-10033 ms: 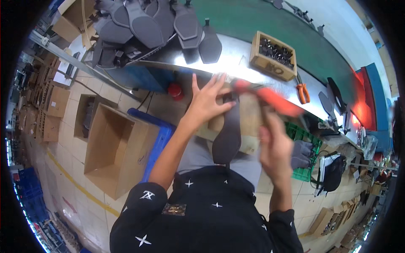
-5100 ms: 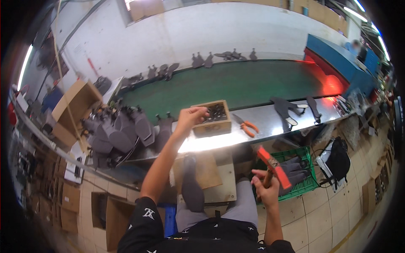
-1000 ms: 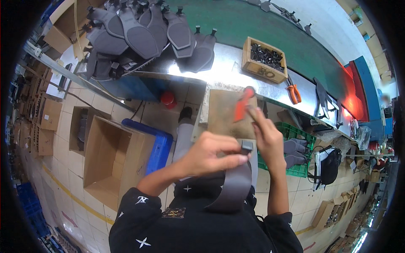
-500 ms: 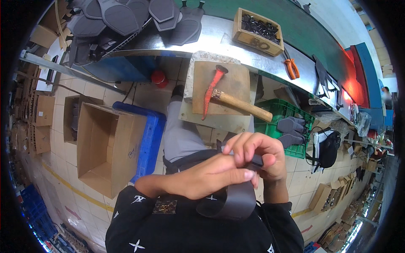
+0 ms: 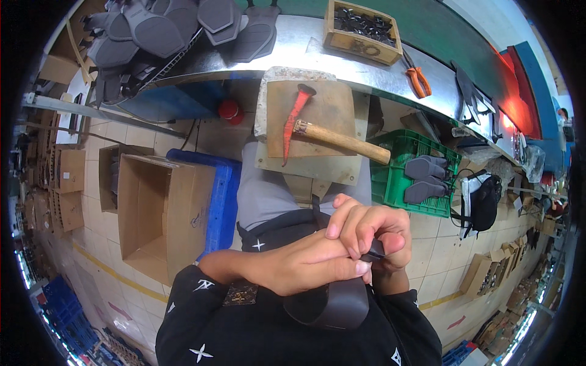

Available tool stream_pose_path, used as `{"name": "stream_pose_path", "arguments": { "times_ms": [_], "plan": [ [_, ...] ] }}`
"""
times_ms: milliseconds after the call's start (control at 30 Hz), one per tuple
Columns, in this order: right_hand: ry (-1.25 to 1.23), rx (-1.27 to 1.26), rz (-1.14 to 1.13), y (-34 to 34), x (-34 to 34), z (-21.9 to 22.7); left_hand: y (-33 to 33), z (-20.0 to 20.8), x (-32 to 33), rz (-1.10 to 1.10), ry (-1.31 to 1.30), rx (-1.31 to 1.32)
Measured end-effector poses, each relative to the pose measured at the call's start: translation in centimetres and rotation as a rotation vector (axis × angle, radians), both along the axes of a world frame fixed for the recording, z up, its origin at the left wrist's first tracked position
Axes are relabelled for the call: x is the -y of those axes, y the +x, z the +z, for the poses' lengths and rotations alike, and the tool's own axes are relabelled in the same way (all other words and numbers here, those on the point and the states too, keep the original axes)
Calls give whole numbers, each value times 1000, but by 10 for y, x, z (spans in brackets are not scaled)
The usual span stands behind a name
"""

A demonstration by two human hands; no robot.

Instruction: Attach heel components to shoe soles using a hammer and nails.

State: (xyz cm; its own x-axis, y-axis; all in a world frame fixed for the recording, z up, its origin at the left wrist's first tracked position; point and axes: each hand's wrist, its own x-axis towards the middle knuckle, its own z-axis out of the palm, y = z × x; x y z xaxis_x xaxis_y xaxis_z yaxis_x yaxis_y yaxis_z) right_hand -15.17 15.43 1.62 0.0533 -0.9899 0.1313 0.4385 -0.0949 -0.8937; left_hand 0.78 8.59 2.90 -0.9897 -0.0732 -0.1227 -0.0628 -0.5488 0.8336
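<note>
L hand [image 5: 308, 266], R hand [image 5: 379, 233], holding dk sole [image 5: 346, 306]

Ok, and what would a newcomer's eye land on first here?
Probably the red-headed hammer with a pale wooden handle, lying on a square tan board at upper centre. Below it, the bare left hand and right hand meet around a curved dark-brown sole. At upper left, a heap of flat grey soles stands out at the shiny metal bench.
</note>
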Motion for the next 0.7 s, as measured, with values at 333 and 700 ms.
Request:
{"name": "stream_pose_path", "arguments": {
  "times_ms": [333,700],
  "plan": [
    [-44,-103,-493,-91,-6,-36,-33,-17,16,-23,-70,200],
    [-106,-408,-898,-220,22,-3,-77,44,82,886,-1350,254]
  ]
}}
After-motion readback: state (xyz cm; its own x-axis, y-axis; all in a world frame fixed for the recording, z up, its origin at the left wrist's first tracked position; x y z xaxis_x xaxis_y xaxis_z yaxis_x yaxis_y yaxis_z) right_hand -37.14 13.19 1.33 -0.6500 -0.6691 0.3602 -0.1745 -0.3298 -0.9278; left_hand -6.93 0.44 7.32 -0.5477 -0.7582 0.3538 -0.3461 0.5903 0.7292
